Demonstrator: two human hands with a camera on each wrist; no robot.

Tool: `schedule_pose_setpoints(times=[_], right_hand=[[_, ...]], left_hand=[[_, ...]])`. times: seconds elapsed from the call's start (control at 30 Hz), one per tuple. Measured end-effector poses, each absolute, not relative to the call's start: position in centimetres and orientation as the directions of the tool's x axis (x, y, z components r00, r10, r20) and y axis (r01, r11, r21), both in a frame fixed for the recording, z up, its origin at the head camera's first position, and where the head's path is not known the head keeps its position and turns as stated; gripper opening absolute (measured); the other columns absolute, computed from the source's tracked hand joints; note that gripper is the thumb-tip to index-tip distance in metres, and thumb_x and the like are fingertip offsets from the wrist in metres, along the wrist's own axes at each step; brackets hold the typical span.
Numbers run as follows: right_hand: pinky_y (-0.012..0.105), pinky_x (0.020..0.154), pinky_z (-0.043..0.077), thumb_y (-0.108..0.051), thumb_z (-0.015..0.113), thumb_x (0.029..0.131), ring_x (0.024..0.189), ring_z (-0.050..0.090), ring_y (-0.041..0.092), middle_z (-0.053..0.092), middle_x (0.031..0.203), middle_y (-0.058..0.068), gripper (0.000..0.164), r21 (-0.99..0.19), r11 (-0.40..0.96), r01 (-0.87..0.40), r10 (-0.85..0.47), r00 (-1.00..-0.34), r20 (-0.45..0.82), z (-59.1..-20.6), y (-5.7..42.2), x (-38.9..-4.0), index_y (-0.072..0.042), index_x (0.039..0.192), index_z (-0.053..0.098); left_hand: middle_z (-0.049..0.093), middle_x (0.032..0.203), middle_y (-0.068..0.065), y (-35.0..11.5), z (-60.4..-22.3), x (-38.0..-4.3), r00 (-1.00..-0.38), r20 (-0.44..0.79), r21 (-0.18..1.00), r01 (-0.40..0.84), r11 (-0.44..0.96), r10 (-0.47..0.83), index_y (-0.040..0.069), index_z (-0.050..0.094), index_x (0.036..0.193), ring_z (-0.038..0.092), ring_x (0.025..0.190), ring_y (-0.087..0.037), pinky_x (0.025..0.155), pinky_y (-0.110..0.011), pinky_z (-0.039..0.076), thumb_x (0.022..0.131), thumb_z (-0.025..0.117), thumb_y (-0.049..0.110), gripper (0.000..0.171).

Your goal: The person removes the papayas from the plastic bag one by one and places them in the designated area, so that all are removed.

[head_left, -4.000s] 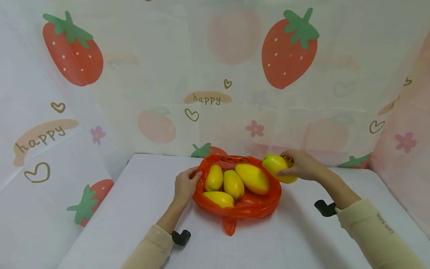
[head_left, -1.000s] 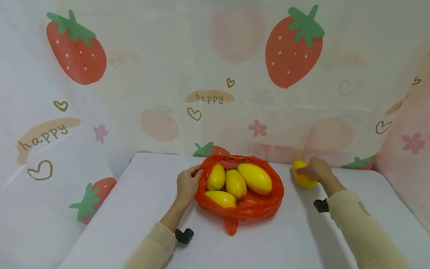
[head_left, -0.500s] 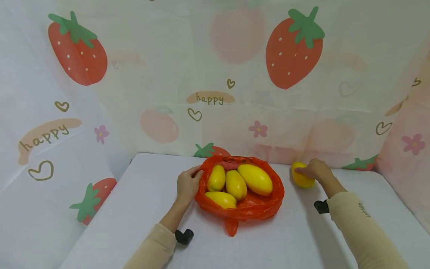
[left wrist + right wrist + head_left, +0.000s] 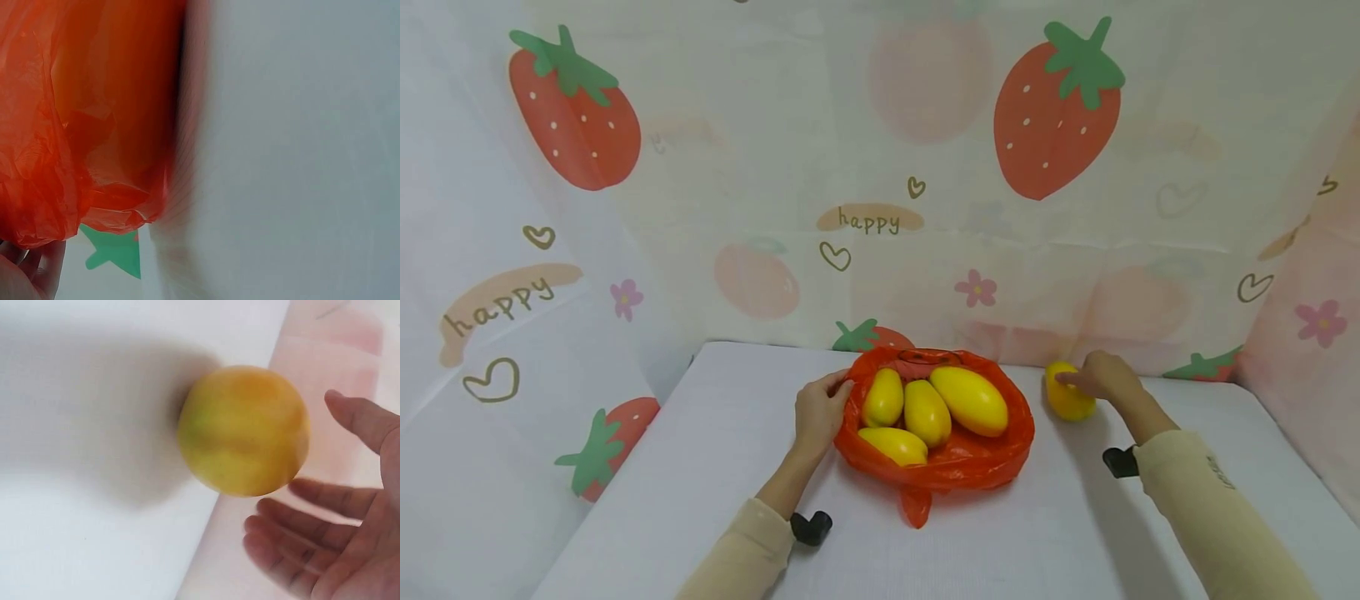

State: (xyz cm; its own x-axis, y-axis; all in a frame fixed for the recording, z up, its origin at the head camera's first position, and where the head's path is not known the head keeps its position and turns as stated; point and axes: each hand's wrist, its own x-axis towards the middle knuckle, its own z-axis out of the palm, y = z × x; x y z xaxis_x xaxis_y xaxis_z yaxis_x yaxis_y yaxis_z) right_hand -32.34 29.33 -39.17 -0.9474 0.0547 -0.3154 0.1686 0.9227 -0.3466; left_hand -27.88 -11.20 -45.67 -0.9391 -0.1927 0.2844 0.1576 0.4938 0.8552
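Many printed shapes [image 4: 1057,137] on backdrop [image 4: 775,150] behind red bag [image 4: 958,475]

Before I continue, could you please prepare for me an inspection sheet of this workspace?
Surface: white tabletop, with the bag's shadow and arm shadows on it.
Job's things: open red plastic bag holding four yellow mangoes; a fifth mango appears to rest on the tabletop, right of the bag and apart from it.
Clutter: nothing seen.
Left hand: pinches the bag's left rim.
Right hand: fingers spread at the fifth mango; whether they touch it, I cannot tell.
Cables: nothing seen.
Surroundings: strawberry-print backdrop behind and at both sides; a black device shows at each wrist.
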Motion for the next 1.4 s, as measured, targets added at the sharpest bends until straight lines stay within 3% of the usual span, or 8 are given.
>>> schedule_pose_setpoints(times=[0.17,0.37,0.73,1.4], right_hand=[[0.05,0.09,0.055,-0.038,0.064,0.091,0.099,0.055,0.039,0.055,0.121,0.033,0.066,-0.389,0.921,0.025,-0.061,-0.976,-0.209,-39.5,29.6,-32.4,0.013,0.129,0.047],[0.055,0.095,0.051,-0.033,0.067,0.09,0.11,0.054,0.045,0.052,0.128,0.035,0.061,-0.415,0.904,-0.104,-0.158,-0.983,-0.098,-39.6,29.3,-32.3,0.009,0.131,0.05],[0.057,0.097,0.05,-0.026,0.069,0.088,0.12,0.05,0.045,0.053,0.132,0.03,0.057,-0.449,0.867,-0.216,-0.234,-0.972,0.017,-37.7,27.9,-31.9,0.003,0.134,0.052],[0.052,0.094,0.054,-0.026,0.07,0.089,0.113,0.057,0.037,0.061,0.127,0.021,0.051,-0.498,0.783,-0.372,-0.376,-0.922,0.096,-36.8,23.7,-30.4,-0.002,0.132,0.056]], left_hand=[[0.073,0.11,-0.014,-11.2,-45.9,-28.0,-0.94,0.28,0.858,0.154,0.489,-0.195,0.003,0.07,0.119,0.069,0.096,-0.027,0.088,-0.038,0.058,0.095,0.063,0.016,0.028],[0.073,0.111,-0.014,-11.1,-45.9,-28.0,-0.94,0.278,0.86,0.152,0.487,-0.197,0.003,0.069,0.119,0.069,0.099,-0.027,0.088,-0.039,0.058,0.095,0.063,0.016,0.028],[0.073,0.111,-0.014,-11.0,-45.3,-28.6,-0.941,0.281,0.862,0.16,0.48,-0.19,0.003,0.069,0.12,0.069,0.099,-0.028,0.089,-0.039,0.058,0.095,0.062,0.015,0.028],[0.074,0.107,-0.013,-11.3,-45.8,-28.0,-0.936,0.287,0.85,0.15,0.505,-0.205,0.003,0.071,0.117,0.069,0.096,-0.026,0.089,-0.038,0.058,0.094,0.064,0.016,0.027]])
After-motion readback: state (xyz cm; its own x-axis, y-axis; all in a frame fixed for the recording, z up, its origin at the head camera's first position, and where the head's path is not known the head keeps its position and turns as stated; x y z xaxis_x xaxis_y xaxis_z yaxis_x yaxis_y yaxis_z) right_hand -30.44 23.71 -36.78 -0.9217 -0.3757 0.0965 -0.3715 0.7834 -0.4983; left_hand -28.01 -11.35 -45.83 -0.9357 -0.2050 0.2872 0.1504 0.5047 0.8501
